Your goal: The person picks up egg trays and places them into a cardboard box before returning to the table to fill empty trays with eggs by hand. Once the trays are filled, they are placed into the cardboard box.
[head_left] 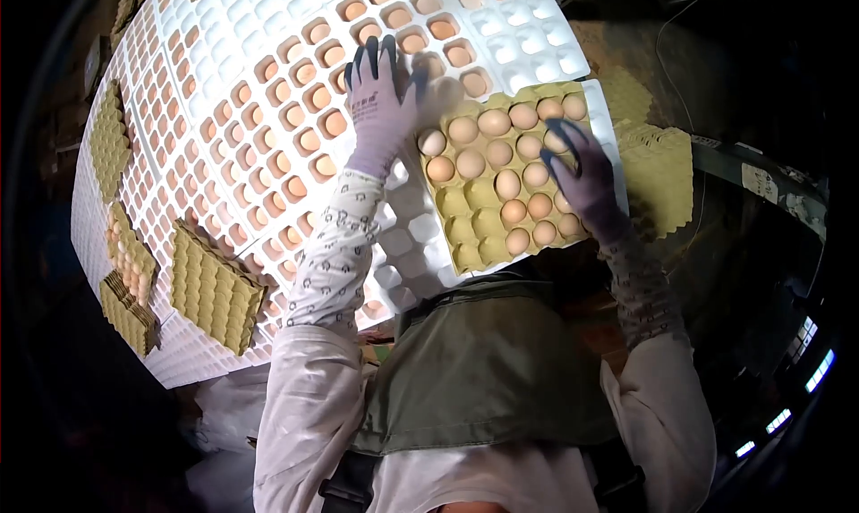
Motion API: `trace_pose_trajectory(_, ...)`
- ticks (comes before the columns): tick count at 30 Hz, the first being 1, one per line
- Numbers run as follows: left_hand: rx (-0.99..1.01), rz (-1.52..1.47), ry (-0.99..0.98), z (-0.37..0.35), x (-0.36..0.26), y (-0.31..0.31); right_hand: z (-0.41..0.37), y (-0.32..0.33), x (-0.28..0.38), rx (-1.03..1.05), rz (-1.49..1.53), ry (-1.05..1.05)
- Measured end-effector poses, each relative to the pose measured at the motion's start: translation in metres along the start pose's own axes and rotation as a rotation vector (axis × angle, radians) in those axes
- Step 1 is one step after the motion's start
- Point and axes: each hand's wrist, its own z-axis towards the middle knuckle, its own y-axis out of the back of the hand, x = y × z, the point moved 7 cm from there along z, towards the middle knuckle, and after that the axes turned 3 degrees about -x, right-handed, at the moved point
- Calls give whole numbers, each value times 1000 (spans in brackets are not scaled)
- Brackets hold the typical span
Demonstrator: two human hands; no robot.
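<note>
With my left hand (380,106) spread, fingers (368,63) apart, on the white grid tray (528,16) and my right hand (583,186) curled over eggs (490,122) in the pulp carton (470,245) at the tray's right edge, grip indeterminable, downward pressure could crack a shell.

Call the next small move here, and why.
Likely carry a brown egg from the white plastic grid tray to the yellow pulp egg tray: its lower-left cells sit empty, the grid holds many eggs, the left hand is over the grid, and the right hand rests on the yellow tray.
</note>
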Motion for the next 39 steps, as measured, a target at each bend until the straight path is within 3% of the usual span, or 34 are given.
trace_pose_trajectory(2,3,-27,-101,-16,-41,28,-43,3,17,310,-11,-117)
trace_pose_trajectory(6,313,14,-207,-79,-85,37,-108,-20,56,763,-265,192)
trace_pose_trajectory(8,471,207,-273,-105,-98,27,-122,-37,47,786,-322,234)
trace_pose_trajectory(9,392,312,-361,-118,-95,19,-125,-42,42,794,-349,257)
trace_pose_trajectory(12,543,393,-307,-121,-91,6,-108,-21,36,686,-70,84)
trace_pose_trajectory(13,527,238,-253,-110,-92,13,-100,-7,26,623,163,-124)
trace_pose_trajectory(14,434,114,-121,-101,-87,26,-92,7,15,431,386,-219)
trace_pose_trajectory(16,297,-840,591,-100,-39,21,-77,13,-9,362,897,-480)
trace_pose_trajectory(18,245,-641,159,-76,-67,46,-64,12,8,386,290,-139)
trace_pose_trajectory(19,382,-918,617,-86,-53,20,-66,-7,25,543,-71,43)
trace_pose_trajectory(20,578,-486,553,-92,-62,-4,-70,-27,35,683,-441,228)
trace_pose_trajectory(22,597,397,-166,-95,-128,-7,-81,-53,32,605,-557,290)
trace_pose_trajectory(23,607,513,-215,-101,-121,-19,-80,-56,32,631,-558,284)
trace_pose_trajectory(24,600,414,-148,-100,-118,-17,-81,-57,32,657,-560,274)
trace_pose_trajectory(27,471,24,-5,-85,-110,-6,-66,-16,19,635,-47,-107)
trace_pose_trajectory(28,481,120,-101,-83,-122,-4,-70,-11,10,614,115,-250)
trace_pose_trajectory(29,489,214,-197,-77,-141,-1,-71,-6,4,417,314,-336)
trace_pose_trajectory(30,495,306,-291,-77,-157,-3,-81,-9,-9,356,769,-632)
trace_pose_trajectory(32,519,521,-434,-81,-167,-26,-82,-7,-18,232,1063,-811)
trace_pose_trajectory(33,522,592,-490,-84,-165,-36,-72,0,-19,214,556,-410)
trace_pose_trajectory(34,526,664,-551,-86,-164,-43,-68,3,-7,242,273,-273)
trace_pose_trajectory(36,558,636,-491,-80,-165,-42,-64,0,28,284,-290,1)
trace_pose_trajectory(39,571,558,-399,-69,-168,-38,-60,-31,34,329,-489,202)
